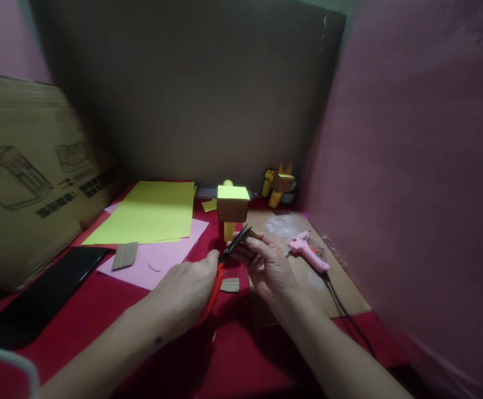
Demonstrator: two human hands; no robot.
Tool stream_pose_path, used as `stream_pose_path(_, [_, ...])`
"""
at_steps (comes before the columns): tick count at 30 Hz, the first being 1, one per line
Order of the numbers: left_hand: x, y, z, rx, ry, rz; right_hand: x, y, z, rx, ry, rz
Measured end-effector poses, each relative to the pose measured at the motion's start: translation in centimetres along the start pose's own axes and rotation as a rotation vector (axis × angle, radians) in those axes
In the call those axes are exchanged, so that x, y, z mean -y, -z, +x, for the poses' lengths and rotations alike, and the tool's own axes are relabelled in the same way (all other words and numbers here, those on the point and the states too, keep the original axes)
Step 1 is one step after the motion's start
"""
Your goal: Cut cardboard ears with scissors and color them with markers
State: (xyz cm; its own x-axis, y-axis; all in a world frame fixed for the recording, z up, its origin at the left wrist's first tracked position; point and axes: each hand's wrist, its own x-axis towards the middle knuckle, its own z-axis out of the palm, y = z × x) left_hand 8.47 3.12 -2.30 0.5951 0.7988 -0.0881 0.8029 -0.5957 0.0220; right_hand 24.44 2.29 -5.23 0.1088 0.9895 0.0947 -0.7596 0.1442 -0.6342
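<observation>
My left hand (pixel 191 285) grips scissors (pixel 236 243) by their red handles, the dark blades pointing up and to the right. At the blade tips, my right hand (pixel 268 263) pinches a small brown piece that looks like cardboard (pixel 251 234); the fingers partly hide it. Just beyond both hands stands a cardboard box shape with a yellow top (pixel 233 206) on a yellow tube-like leg. Below the blades, a small grey-brown cardboard scrap (pixel 230 285) lies on the red cloth (pixel 241 343).
Yellow sheets (pixel 145 213) and pink paper (pixel 154 271) with a corrugated piece (pixel 125 256) lie left, near a black flat object (pixel 46 293). A pink glue gun (pixel 308 252) with a cord rests on a cardboard sheet (pixel 349 293) right. A cardboard animal figure (pixel 282 184) stands behind; walls close in.
</observation>
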Motion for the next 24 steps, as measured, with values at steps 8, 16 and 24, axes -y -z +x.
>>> stream_pose_path(8, [0.5,-0.6,0.1,-0.007,0.019,0.025,0.0,0.1,0.1,0.005,-0.007,-0.009])
stream_pose_path(16, [0.4,-0.2,0.0,0.032,-0.022,-0.029,0.1,0.0,-0.2,0.013,-0.002,-0.007])
stream_pose_path(24, [0.1,-1.3,0.2,-0.04,-0.034,-0.182,0.2,-0.6,-0.2,-0.004,-0.008,-0.032])
